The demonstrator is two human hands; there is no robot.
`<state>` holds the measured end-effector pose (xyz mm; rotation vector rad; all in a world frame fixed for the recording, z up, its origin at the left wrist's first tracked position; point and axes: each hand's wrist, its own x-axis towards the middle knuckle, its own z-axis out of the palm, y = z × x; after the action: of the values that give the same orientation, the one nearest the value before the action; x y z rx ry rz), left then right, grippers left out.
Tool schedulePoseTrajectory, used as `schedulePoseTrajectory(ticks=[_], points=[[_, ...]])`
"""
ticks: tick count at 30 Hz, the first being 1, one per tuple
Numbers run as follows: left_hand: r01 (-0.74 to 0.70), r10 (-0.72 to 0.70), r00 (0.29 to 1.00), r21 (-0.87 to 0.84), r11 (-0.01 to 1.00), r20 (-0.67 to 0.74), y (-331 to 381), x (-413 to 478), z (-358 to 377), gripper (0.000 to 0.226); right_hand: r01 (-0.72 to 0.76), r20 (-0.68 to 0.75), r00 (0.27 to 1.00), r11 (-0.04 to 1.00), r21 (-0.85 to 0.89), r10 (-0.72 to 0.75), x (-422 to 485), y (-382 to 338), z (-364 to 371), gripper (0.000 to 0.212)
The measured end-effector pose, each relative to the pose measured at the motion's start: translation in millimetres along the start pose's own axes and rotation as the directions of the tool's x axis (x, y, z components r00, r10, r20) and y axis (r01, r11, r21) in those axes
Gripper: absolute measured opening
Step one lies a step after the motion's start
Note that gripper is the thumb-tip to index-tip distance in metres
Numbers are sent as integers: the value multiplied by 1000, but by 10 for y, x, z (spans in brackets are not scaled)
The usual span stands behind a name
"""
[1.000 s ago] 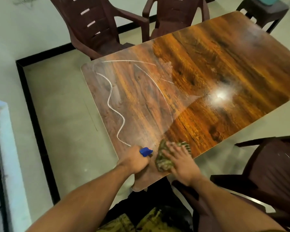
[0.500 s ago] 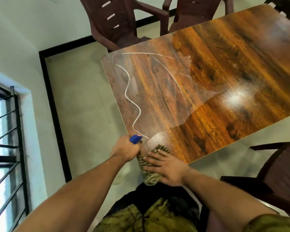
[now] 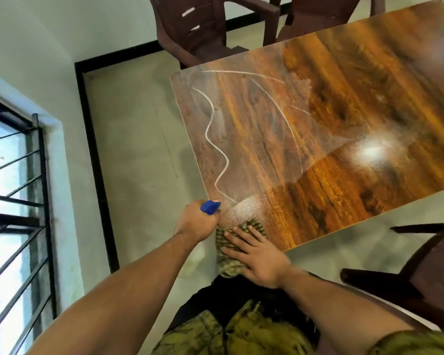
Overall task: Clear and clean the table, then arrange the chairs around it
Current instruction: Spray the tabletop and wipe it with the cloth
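Currently, you are in the cleaning step: your left grip (image 3: 195,222) is curled round the spray bottle (image 3: 210,206), your right grip (image 3: 258,256) lies flat-fingered on the cloth (image 3: 227,262) at the surface's (image 3: 331,111) 7 o'clock corner. Next, wipe toward 12 o'clock (through the misted patch (image 3: 244,208)), pressing evenly.

The left hand (image 3: 195,221) hides all of the spray bottle (image 3: 210,206) but its blue nozzle; the right hand (image 3: 259,257) covers much of the cloth (image 3: 228,267); the table (image 3: 331,119) runs off the right edge.
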<state>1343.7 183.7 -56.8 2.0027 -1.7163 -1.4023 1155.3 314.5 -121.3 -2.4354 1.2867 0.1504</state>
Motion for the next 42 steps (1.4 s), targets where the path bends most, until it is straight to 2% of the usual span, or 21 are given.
schedulePoseTrajectory(ticks=[2,5,7,10,12,14,16,19,20,22,24,26,28,29,30,31,32,35,37,40,42], points=[[-12,12,1000,-1,1000,9,38,18,12,31,13,29,1000,999,-37,-12,-318,385,-18,61],[-43,43,998,-5,999,43,104,43,79,26,-350,-5,937,936,-35,350,-736,903,-130,64],[-51,51,997,2,999,51,161,35,124,28,-687,-34,721,720,99,692,-753,1023,-236,66],[-61,60,997,24,998,56,208,50,172,34,-897,24,389,372,240,921,-251,832,-334,72],[-71,69,995,23,997,73,229,44,191,33,-923,54,272,245,297,961,156,616,-360,74],[-63,61,994,23,998,93,234,68,175,29,-919,56,234,202,338,971,534,451,-399,73],[-44,44,995,-1,999,88,200,132,123,29,-886,18,357,332,323,934,838,282,-463,70],[-10,10,1000,-25,1000,4,102,285,-39,31,-499,-34,859,851,163,510,1092,-49,-404,66],[-18,18,1000,-12,1000,0,87,351,-108,30,-330,-21,942,936,126,335,1087,-101,-386,65],[-53,53,998,-1,999,17,59,462,-235,26,-174,-18,984,975,140,178,978,23,-384,62],[-92,92,992,-1,996,82,16,615,-399,24,-258,-53,963,959,121,266,894,275,-405,63],[-132,132,979,-8,991,159,-43,759,-535,29,-571,-120,798,805,162,590,818,490,-463,64],[-151,150,965,-12,988,214,-117,868,-688,34,-857,-100,380,391,336,919,985,563,-548,63],[-146,146,962,-17,989,232,-157,921,-775,36,-896,-24,155,151,418,988,1198,526,-618,63],[-141,143,961,-25,990,238,-181,960,-835,37,-892,53,26,-1,453,998,1430,463,-687,63],[-136,138,961,-24,990,239,-195,988,-880,37,-892,92,19,-25,451,996,1652,360,-732,63],[-140,138,962,-7,990,236,-192,1033,-943,34,-902,77,129,84,423,989,1867,225,-749,64],[-204,186,952,52,977,242,-66,1123,-1038,26,-723,-8,665,647,241,746,2124,-169,-739,67],[-280,241,926,102,954,291,36,1184,-1032,19,-586,-18,799,785,200,601,2027,-127,-703,65],[-353,281,884,139,925,373,212,1276,-975,8,-591,-61,789,783,194,611,1821,108,-664,62],[-361,284,869,128,924,405,331,1365,-937,14,-784,-50,568,559,269,822,1659,255,-645,64]])
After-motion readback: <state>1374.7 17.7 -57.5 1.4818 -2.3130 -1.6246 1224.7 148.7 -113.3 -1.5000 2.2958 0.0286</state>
